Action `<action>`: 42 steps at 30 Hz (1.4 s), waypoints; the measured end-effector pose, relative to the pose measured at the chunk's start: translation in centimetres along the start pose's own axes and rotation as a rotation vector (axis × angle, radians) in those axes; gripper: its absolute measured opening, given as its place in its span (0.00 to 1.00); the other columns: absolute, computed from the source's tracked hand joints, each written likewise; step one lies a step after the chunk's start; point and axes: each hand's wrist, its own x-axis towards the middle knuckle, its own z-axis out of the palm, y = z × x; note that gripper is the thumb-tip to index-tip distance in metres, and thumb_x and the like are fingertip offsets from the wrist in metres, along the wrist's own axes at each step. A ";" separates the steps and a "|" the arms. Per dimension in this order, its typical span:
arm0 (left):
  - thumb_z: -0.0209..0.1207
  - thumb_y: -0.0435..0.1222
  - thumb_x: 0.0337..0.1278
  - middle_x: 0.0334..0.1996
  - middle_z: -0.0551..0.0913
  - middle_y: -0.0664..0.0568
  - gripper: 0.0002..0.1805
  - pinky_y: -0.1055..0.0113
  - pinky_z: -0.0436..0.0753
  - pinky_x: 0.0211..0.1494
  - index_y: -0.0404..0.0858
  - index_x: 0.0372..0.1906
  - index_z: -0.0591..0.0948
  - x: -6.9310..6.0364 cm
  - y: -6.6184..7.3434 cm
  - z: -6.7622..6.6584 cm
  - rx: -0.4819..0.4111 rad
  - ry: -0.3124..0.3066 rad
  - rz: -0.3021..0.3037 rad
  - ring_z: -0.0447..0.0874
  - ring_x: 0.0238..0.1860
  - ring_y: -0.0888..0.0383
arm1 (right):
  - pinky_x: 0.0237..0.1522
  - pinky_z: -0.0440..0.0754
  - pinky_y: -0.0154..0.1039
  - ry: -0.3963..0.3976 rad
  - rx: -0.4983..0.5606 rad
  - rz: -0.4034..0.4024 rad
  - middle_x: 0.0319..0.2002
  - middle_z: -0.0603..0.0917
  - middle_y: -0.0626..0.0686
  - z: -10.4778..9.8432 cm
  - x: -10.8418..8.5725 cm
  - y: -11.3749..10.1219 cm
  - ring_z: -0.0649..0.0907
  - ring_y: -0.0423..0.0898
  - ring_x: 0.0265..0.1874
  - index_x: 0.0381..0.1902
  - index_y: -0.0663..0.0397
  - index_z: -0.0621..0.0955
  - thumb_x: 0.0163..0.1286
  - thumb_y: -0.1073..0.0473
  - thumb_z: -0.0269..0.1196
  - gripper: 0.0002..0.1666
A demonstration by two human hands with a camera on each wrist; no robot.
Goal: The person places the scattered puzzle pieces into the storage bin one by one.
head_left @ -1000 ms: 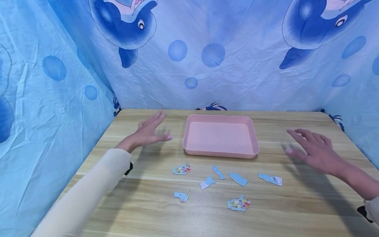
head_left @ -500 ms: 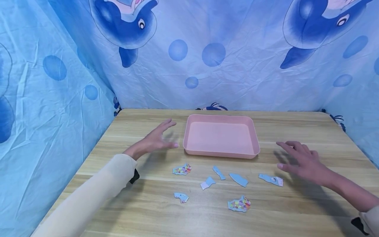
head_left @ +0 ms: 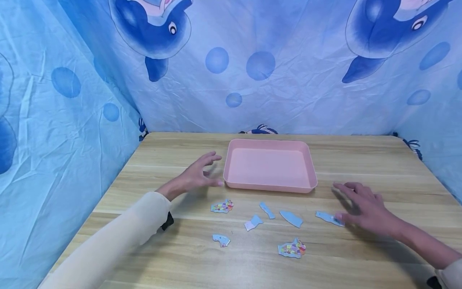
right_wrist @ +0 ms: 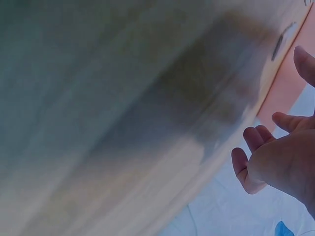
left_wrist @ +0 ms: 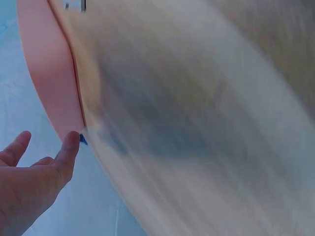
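My left hand (head_left: 195, 175) hovers beside the left wall of a pink tray (head_left: 270, 187), thumb and fingers spread apart with nothing between them. On the right, my right hand (head_left: 364, 208) is over the table, its thumb above the right end of a long light-blue puzzle piece (head_left: 326, 217); whether it touches I cannot tell. Nearest the left hand lies a colourful puzzle piece (head_left: 222, 206). In the left wrist view the left hand (left_wrist: 42, 179) shows spread fingers, the tray wall (left_wrist: 51, 69) beyond. The right wrist view shows the right hand (right_wrist: 283, 152) with loosely bent fingers.
More flat puzzle pieces lie in front of the tray: a narrow blue one (head_left: 267, 210), a pointed blue one (head_left: 291, 218), a blue-and-white one (head_left: 254, 222), a curved one (head_left: 221, 240) and a colourful one (head_left: 292, 249). A blue dolphin-print curtain (head_left: 231, 80) hangs behind the wooden table (head_left: 173, 257).
My left hand has come right and nearer, towards the tray's left side. The right hand has moved left, nearer and lower, over the long blue puzzle piece. The pieces and tray have stayed put.
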 end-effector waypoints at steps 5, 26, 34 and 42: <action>0.74 0.38 0.44 0.76 0.47 0.47 0.47 0.50 0.74 0.67 0.40 0.71 0.63 0.1 0.1 1.1 -0.063 0.014 0.000 0.57 0.71 0.43 | 0.43 0.59 0.55 -0.019 0.025 0.023 0.61 0.65 0.62 0.5 -0.3 -0.3 0.63 0.62 0.59 0.71 0.50 0.64 0.57 0.38 0.69 0.50; 0.71 0.35 0.48 0.67 0.68 0.40 0.43 0.47 0.68 0.71 0.38 0.70 0.63 0.7 -0.8 3.0 -0.245 0.089 -0.087 0.70 0.64 0.44 | 0.43 0.65 0.55 0.004 0.064 0.076 0.56 0.69 0.61 1.6 -1.1 -1.1 0.67 0.60 0.54 0.61 0.48 0.73 0.50 0.42 0.75 0.43; 0.72 0.36 0.47 0.66 0.69 0.45 0.41 0.53 0.70 0.70 0.39 0.68 0.66 0.8 -0.9 3.2 -0.270 0.112 -0.105 0.74 0.61 0.48 | 0.43 0.64 0.52 0.009 0.119 0.108 0.54 0.72 0.60 1.7 -1.2 -1.5 0.68 0.58 0.51 0.57 0.48 0.75 0.49 0.47 0.76 0.38; 0.70 0.31 0.49 0.64 0.69 0.46 0.36 0.60 0.79 0.63 0.38 0.65 0.69 1.1 -1.0 3.2 -0.325 0.126 -0.100 0.76 0.60 0.49 | 0.41 0.62 0.44 -0.003 0.175 0.208 0.51 0.72 0.57 2.0 -1.3 -1.8 0.67 0.55 0.48 0.54 0.49 0.78 0.51 0.52 0.75 0.32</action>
